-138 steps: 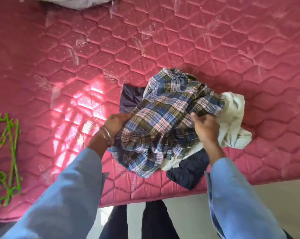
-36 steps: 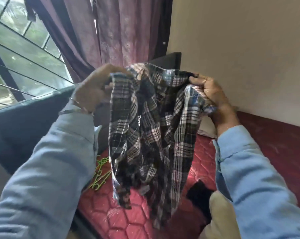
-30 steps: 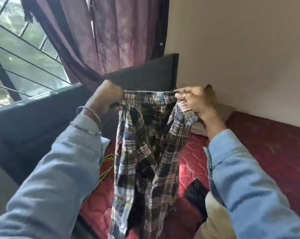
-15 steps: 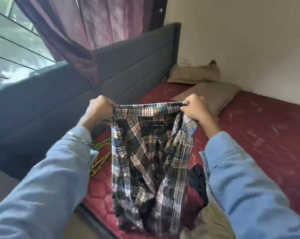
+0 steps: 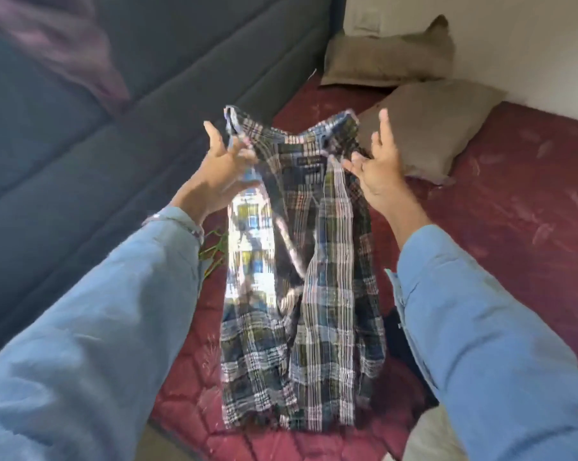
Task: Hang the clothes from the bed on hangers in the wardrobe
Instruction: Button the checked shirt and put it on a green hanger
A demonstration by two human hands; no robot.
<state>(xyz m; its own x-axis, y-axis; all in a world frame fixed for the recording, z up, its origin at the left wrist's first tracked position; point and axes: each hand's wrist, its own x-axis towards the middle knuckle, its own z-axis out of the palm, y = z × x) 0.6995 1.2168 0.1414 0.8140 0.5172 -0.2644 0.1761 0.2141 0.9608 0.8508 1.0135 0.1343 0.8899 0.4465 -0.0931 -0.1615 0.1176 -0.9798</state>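
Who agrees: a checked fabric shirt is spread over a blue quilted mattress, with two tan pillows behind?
The head view shows the quilted mattress is dark red, not blue; the checked fabric shirt and two tan pillows are as stated.

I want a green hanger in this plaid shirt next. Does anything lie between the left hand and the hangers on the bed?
Partly. The green hangers lie on the mattress below the left hand, half hidden behind the left sleeve and the plaid shirt, which both hands are at, the right hand too. No other obstacle shows.
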